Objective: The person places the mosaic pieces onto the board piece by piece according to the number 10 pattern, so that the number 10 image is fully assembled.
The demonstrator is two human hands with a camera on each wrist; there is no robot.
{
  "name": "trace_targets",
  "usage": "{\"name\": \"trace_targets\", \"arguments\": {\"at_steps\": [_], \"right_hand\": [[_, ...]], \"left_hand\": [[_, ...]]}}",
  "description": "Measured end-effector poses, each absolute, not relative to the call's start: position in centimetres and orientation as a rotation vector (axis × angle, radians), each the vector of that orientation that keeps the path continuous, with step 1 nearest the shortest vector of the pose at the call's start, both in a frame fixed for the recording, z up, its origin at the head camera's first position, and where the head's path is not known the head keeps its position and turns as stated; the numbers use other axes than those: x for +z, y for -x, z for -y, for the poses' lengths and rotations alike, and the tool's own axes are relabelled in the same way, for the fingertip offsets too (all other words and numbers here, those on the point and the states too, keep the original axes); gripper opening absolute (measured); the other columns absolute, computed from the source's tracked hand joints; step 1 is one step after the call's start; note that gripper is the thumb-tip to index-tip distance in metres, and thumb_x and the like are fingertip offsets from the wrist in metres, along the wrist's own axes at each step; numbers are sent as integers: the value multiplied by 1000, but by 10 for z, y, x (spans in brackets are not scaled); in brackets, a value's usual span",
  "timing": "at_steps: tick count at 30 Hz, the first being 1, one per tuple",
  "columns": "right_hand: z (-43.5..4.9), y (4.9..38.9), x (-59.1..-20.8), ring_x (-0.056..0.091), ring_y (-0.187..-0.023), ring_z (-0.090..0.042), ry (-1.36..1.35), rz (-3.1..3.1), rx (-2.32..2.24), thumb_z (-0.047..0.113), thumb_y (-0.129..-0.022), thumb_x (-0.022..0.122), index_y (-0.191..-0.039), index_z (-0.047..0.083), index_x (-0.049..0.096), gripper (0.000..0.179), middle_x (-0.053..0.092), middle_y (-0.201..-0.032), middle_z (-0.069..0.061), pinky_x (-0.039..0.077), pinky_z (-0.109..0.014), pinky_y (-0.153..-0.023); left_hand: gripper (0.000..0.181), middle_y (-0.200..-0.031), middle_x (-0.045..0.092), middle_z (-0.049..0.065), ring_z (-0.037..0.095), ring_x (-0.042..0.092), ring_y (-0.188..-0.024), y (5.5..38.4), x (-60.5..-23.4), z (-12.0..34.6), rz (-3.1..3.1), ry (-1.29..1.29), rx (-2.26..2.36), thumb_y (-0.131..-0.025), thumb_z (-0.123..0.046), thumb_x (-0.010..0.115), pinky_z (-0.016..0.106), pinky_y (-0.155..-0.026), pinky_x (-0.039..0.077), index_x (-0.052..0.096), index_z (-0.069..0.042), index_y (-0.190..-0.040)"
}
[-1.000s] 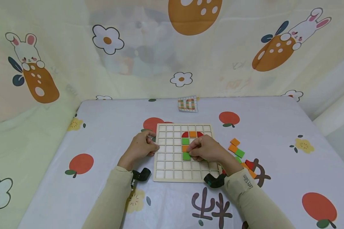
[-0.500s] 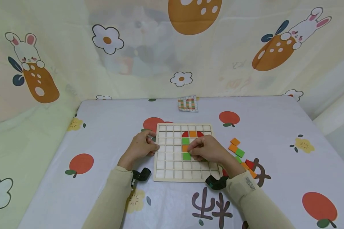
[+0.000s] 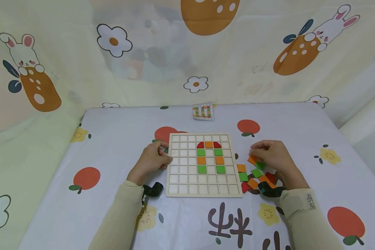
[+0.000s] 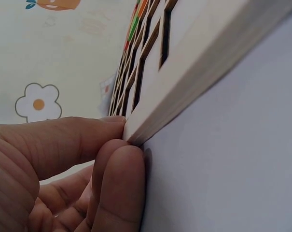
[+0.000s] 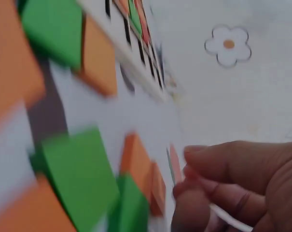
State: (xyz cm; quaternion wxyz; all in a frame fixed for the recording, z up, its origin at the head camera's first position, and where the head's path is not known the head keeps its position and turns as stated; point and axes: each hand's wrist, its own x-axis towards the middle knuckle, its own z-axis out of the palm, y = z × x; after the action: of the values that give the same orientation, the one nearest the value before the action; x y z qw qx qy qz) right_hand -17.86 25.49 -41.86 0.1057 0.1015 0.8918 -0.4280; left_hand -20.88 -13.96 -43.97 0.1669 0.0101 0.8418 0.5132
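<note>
A pale wooden grid board point(image 3: 182, 178) lies on the table with green, orange and rounded red tiles in several cells; one green tile point(image 3: 221, 169) sits lowest in the right column. My left hand point(image 3: 151, 161) holds the board's left edge, its thumb and fingertips against the rim point(image 4: 150, 113) in the left wrist view. Over the loose tiles right of the board is my right hand point(image 3: 273, 156), thumb and fingers slightly apart with nothing seen between them. An orange tile point(image 3: 252, 159) lies just below its fingertips, beside a green tile point(image 3: 260, 165) partly under the hand.
Several loose tiles lie near the board's right edge, among them an orange tile point(image 3: 241, 168), a green tile point(image 3: 243, 177) and a red tile point(image 3: 245, 187). A small pattern card point(image 3: 203, 111) lies behind the board. A printed curtain point(image 3: 162, 69) hangs at the back.
My right hand has left the board and moved right to the loose tiles, uncovering the right column of green and orange tiles. My left hand stays at the board's edge.
</note>
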Motion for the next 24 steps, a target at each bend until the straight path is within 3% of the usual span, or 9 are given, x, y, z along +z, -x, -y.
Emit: {"name": "trace_targets", "arguments": {"at_steps": [6, 18, 24], "right_hand": [[-271, 182, -419, 56, -100, -29, -387, -2620, -1118, 35, -97, 73, -125, 1, 68, 45, 68, -107, -14, 49, -31, -73], [-260, 182, -420, 58, -90, -29, -461, -2648, -1056, 24, -95, 75, -110, 0, 70, 29, 67, -102, -17, 50, -29, -67], [-257, 181, -422, 59, -89, -28, -470, -2657, -1087, 25, -95, 76, -114, 1, 70, 31, 67, -101, -16, 52, -28, -66]], "left_hand": [[50, -87, 61, 10, 17, 66, -64, 210, -440, 140, -2405, -19, 1446, -90, -4, 79, 25, -59, 55, 58, 0, -134], [49, -88, 62, 10, 16, 66, -63, 209, -440, 139, -2418, -7, 1431, -90, -5, 79, 25, -58, 54, 58, -1, -134], [49, -88, 61, 10, 16, 66, -64, 208, -439, 139, -2418, -4, 1427, -90, -5, 79, 25, -59, 54, 58, -1, -134]]}}
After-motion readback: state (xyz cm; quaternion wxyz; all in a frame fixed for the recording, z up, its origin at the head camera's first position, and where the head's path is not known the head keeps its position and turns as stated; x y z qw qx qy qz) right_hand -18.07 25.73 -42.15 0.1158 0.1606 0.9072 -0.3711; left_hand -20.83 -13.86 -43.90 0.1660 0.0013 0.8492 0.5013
